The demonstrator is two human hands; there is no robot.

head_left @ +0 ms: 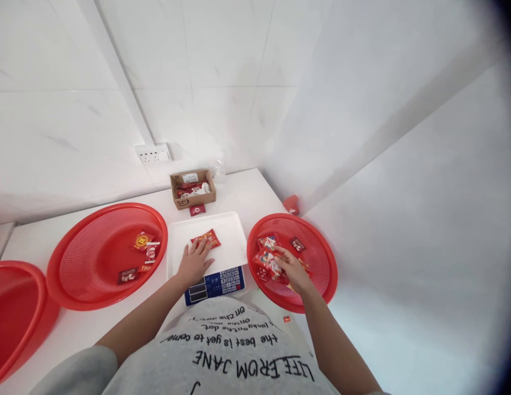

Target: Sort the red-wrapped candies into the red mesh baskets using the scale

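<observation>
My left hand lies on the white tray of a digital scale, its outstretched fingers resting on the lower edge of a red snack packet. Over the right-hand red mesh basket, my right hand pinches a red packet with a colourful print. Other small packets lie in that basket, among them a dark red one; some are partly hidden by my hand. Below the tray, the scale's blue keypad panel is partly covered by my shirt.
To the left stands a larger red basket with several packets, and another red basket beyond it. Behind the scale are a cardboard box with red packets, a single packet and a clear plastic item. Walls close in behind and right.
</observation>
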